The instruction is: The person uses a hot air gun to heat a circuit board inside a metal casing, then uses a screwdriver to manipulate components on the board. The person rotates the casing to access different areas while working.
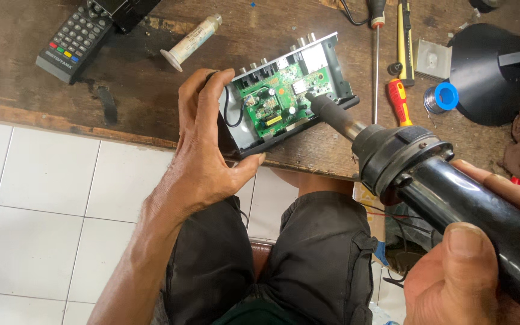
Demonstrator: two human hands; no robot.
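Gripping: head view, left hand [203, 159] wraps the near-left end of an open grey box [284, 96] at the bench [121, 90] edge, fingers clamped on its wall.
Tool: right hand [458, 271] closes round a black hot-air gun [428, 174], lower right.
Axis: gun runs up-left; its nozzle [326, 108] touches or hovers just over the green circuit board [275, 99], cannot tell which.
Nearer: left hand.
Around: remote [73, 42], tube [191, 42], solder spool [442, 96].

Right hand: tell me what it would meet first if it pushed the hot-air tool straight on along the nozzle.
The right hand points the hot-air tool up-left. Its nozzle tip sits just over the green circuit board in the open grey case, so the board's components come first, though the remaining gap is unclear.
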